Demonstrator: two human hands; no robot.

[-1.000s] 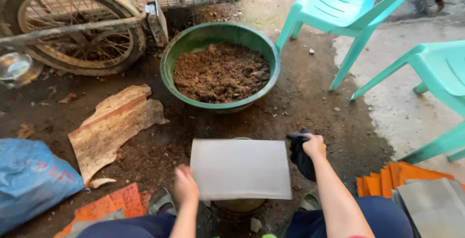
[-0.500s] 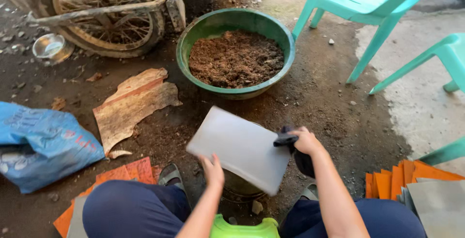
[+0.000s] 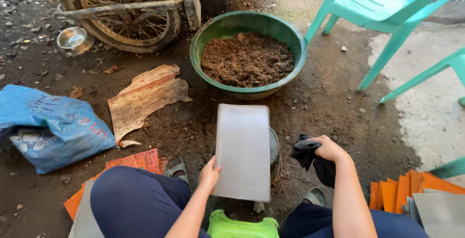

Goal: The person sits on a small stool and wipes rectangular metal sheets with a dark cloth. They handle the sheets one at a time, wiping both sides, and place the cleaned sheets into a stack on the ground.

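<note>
Down between the knees, a grey flat tile (image 3: 242,150) held up by the left hand (image 3: 209,174), fingers closed on its lower left edge. Standing tall and narrow now, not lying wide and slanted like half a second ago. Same spot over a round dark pot (image 3: 274,151) on the dirt. Just to the right, the right hand (image 3: 329,148) wrapped tight round a black cloth (image 3: 310,155), off the tile now and not touching its corner as before. Up ahead, a big green tub (image 3: 247,54) full of brown soil, sitting closer to the middle of the view than earlier. At top left, an old wheel (image 3: 123,10), with a small shiny metal bowl (image 3: 73,39) beside it. On the ground left of the tub, a torn brown piece of cardboard (image 3: 145,97), flat and ragged. Far left, a crumpled blue sack (image 3: 48,126) with pale pictures and red marks on it, too creased to make out. Under the left leg, orange flat sheets (image 3: 135,163). At bottom right, more orange sheets (image 3: 402,192) in a pile with grey tiles (image 3: 443,214) on top. At top right, light green plastic chairs (image 3: 382,10). At the very bottom, a bright green plastic stool (image 3: 242,226) between the legs.
</note>
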